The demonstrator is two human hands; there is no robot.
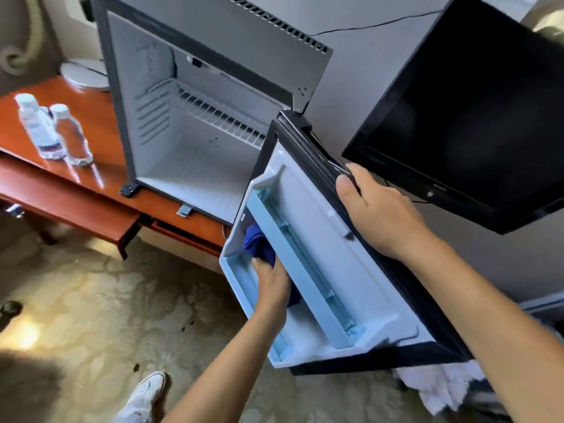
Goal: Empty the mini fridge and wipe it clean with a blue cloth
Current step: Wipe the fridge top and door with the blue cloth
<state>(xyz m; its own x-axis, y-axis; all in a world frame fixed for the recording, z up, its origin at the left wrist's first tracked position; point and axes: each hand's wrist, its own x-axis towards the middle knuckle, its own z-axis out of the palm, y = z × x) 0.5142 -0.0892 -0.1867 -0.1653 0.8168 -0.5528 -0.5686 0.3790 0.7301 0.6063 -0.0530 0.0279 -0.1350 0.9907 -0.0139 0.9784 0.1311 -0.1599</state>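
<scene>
Near bottom edge, a white sneaker (pixel 149 392) on patterned beige carpet (pixel 76 300); crumpled white cloth (pixel 439 389) lies low right under the door. Left hand (pixel 273 283) reaches into the lower shelf of the open white-lined fridge door (pixel 308 196), fingers closed around a bunched dark blue cloth (pixel 258 244) pressed against the inside of that door shelf (pixel 293 261). Right hand (pixel 378 209) clamped on the door's upper black outer edge, thumb on the inner side, fingers wrapped over the rim. Door swung wide open, hinged at the fridge's right side, inner face toward camera. Behind it, grey mini fridge cabinet (pixel 195 166) with black frame stands on a reddish-brown wooden desk (pixel 91 184); interior bare, a white wire shelf (pixel 222 117) at the back, ribbed side wall. Left on the desk, two clear plastic water bottles (pixel 53 131) with white caps, upright, just beside each other, well apart from the fridge opening. A round white object (pixel 84 74) further back on the desk, unclear what. Right, black flat-screen TV (pixel 476 108), screen dark, against grey wall; thin black cable (pixel 375 24) runs along wall above fridge.
</scene>
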